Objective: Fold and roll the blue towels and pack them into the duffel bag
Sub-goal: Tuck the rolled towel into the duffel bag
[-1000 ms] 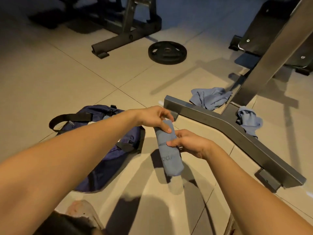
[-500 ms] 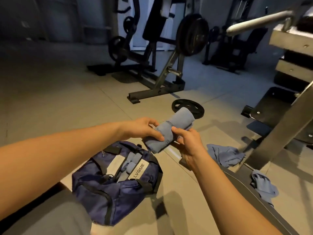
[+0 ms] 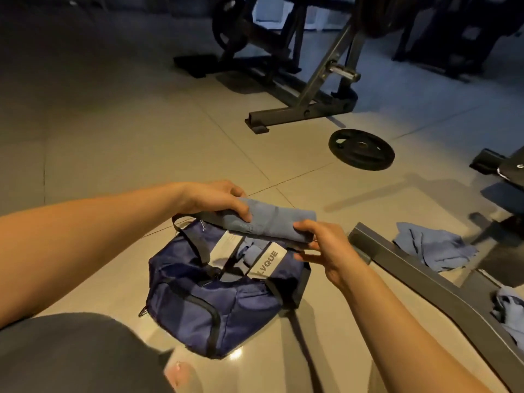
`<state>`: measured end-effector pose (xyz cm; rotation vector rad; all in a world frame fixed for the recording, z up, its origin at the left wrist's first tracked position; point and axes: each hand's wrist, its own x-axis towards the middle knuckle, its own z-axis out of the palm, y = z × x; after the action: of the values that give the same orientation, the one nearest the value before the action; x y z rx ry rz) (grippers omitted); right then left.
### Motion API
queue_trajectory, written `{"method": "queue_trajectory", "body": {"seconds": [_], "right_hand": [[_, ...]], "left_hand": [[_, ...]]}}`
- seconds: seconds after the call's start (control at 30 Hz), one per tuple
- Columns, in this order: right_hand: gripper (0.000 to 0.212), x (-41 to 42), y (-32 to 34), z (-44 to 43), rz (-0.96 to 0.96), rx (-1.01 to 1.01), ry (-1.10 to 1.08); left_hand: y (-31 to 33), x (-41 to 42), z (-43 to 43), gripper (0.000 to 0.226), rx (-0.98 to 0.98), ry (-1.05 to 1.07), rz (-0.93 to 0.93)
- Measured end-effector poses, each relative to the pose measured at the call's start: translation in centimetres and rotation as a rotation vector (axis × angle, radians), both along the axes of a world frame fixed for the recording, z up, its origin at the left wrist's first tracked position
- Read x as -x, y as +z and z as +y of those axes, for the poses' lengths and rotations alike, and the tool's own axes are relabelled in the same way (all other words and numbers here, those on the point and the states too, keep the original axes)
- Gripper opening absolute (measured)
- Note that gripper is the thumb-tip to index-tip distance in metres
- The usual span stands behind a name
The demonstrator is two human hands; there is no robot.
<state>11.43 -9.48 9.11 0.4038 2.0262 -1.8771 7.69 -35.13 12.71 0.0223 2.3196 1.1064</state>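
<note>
We see both hands on one rolled towel (image 3: 272,222), a blue roll held about level in the air just above the open mouth of the duffel bag (image 3: 215,296). The left hand (image 3: 218,199) grips the roll's left end, fingers curled over the top and thumb on the near side. The right hand (image 3: 326,248) pinches the right end, thumb on top, fingers curled beneath. The bag is navy and sits on the tiled floor (image 3: 113,154), top open, with pale flaps (one reads LVQUE) and some pale blue cloth showing between them; we can't tell what shape that cloth is in. To the right a grey metal frame bar (image 3: 425,282) runs across the floor. A loose towel (image 3: 433,248) lies crumpled just beyond the bar, and a second loose towel (image 3: 510,310) is bunched at the right edge, partly cut off. A black weight plate (image 3: 361,148) lies flat farther back, near a dark machine base (image 3: 297,112).
</note>
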Motion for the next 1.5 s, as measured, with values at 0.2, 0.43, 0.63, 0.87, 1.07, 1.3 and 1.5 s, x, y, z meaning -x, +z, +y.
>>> {"method": "queue_trajectory", "body": {"seconds": [0.2,0.43,0.63,0.87,1.07,1.3,1.5], "right_hand": [[0.020,1.9,-9.0,-1.5,-0.126,-0.145,0.020],[0.034,3.9,-15.6,-4.1,-0.210,-0.432,0.117],[0.029,5.7,-17.2,-3.9,-0.284,-0.588,0.201],[0.019,4.9,-16.7,-4.4,-0.279,-0.371,0.201],[0.014,6.3,-16.5,-7.6,-0.240,-0.241,0.246],[0.022,8.2,-18.1,-8.4,-0.049,-0.618,0.616],[0.046,9.3,-18.6,-7.9,0.098,-0.945,0.938]], "left_hand": [[-11.6,3.5,-1.1,0.042,-0.029,0.103,0.016],[-20.9,5.9,-2.0,0.049,0.112,0.061,0.085],[-22.3,6.3,-3.2,0.042,-0.049,0.130,-0.083],[-20.9,5.5,-3.1,0.041,0.109,0.009,0.151],[-18.6,7.4,-6.4,0.045,-0.016,0.250,-0.170],[-22.2,7.6,-7.4,0.054,0.174,0.254,-0.105],[-21.8,7.8,-7.1,0.041,0.316,0.094,-0.052]]}}
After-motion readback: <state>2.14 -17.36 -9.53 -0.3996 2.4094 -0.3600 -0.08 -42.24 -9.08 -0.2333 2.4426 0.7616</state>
